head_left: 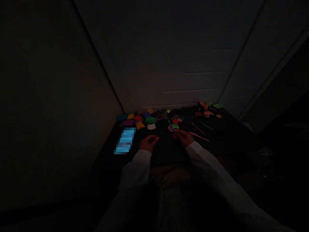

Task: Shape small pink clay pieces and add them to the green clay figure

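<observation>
In dim light my left hand [146, 143] is held over the dark table, thumb and forefinger brought together. A tiny pale pink bit [157, 138] shows at its fingertips, too small to name. Across from it, my right hand [184, 138] has its fingers closed in a pinch, and I cannot make out what is in them. Just beyond the right fingertips lies a green modelled figure [175, 126] with coloured pieces on it, looking like soft clay. Close to the right hand are a flat pink tool [201, 138] and a thin pink stick [198, 128].
Several coloured packets, such as an orange one [140, 125] and a white one [151, 126], line the table's back left. A lit, blurred phone-like screen [125, 141] lies left. Small colourful models [207, 113] stand at the back right, against the wall [193, 80].
</observation>
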`<state>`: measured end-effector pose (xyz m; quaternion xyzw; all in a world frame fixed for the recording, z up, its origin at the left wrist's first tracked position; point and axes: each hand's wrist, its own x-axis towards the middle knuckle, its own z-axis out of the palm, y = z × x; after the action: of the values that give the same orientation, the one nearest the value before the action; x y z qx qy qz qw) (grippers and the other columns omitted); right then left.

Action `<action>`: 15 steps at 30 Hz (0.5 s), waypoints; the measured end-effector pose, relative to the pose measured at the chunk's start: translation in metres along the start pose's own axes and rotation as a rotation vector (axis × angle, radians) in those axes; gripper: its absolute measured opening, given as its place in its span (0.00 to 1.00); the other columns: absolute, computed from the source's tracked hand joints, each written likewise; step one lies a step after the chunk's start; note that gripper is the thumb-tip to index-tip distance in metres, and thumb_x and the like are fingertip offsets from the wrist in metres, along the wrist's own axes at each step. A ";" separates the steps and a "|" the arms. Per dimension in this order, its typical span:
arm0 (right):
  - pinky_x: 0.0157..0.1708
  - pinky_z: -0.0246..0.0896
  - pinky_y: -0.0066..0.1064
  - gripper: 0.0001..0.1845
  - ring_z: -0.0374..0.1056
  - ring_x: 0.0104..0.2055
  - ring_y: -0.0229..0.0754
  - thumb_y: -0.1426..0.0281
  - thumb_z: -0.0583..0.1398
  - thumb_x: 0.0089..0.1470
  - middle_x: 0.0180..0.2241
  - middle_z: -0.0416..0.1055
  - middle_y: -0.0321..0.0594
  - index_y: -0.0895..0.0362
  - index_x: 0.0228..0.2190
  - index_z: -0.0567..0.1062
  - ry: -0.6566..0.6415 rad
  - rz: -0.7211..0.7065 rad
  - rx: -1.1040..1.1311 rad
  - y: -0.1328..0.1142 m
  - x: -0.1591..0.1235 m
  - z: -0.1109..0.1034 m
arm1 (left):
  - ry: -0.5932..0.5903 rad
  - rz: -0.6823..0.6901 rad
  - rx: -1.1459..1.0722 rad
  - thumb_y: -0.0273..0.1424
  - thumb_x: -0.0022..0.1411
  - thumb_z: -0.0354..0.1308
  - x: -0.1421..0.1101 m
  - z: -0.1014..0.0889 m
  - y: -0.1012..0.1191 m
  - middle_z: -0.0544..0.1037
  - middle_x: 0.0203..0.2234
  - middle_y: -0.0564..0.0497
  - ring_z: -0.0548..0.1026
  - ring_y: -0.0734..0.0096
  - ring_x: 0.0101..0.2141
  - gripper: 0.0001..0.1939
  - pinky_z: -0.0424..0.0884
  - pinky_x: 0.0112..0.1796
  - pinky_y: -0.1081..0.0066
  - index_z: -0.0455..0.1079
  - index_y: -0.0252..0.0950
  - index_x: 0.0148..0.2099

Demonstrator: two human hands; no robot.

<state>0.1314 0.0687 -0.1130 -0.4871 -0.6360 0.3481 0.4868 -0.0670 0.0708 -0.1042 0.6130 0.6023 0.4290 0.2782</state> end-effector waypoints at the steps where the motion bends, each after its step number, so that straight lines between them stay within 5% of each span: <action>1: 0.34 0.62 0.30 0.15 0.67 0.32 0.35 0.64 0.49 0.50 0.32 0.70 0.40 0.58 0.37 0.67 -0.002 0.000 0.009 0.001 0.000 0.001 | -0.003 0.000 -0.002 0.38 0.43 0.55 0.000 0.000 0.000 0.74 0.24 0.52 0.71 0.73 0.27 0.13 0.66 0.30 0.74 0.70 0.35 0.30; 9: 0.31 0.59 0.30 0.12 0.64 0.28 0.36 0.62 0.58 0.39 0.25 0.68 0.36 0.58 0.26 0.69 0.015 0.014 -0.086 -0.001 0.000 -0.004 | -0.022 0.011 -0.015 0.38 0.43 0.56 0.002 0.002 -0.004 0.74 0.24 0.53 0.70 0.74 0.27 0.12 0.65 0.31 0.74 0.70 0.35 0.28; 15: 0.34 0.60 0.29 0.12 0.66 0.30 0.35 0.64 0.53 0.46 0.29 0.70 0.37 0.57 0.32 0.69 0.005 0.017 -0.071 -0.001 -0.001 -0.002 | -0.021 0.005 -0.023 0.36 0.44 0.56 0.003 0.003 -0.008 0.73 0.23 0.52 0.70 0.74 0.26 0.11 0.66 0.30 0.74 0.69 0.34 0.29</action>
<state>0.1336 0.0676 -0.1116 -0.5104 -0.6425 0.3282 0.4680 -0.0684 0.0749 -0.1122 0.6160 0.5927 0.4300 0.2904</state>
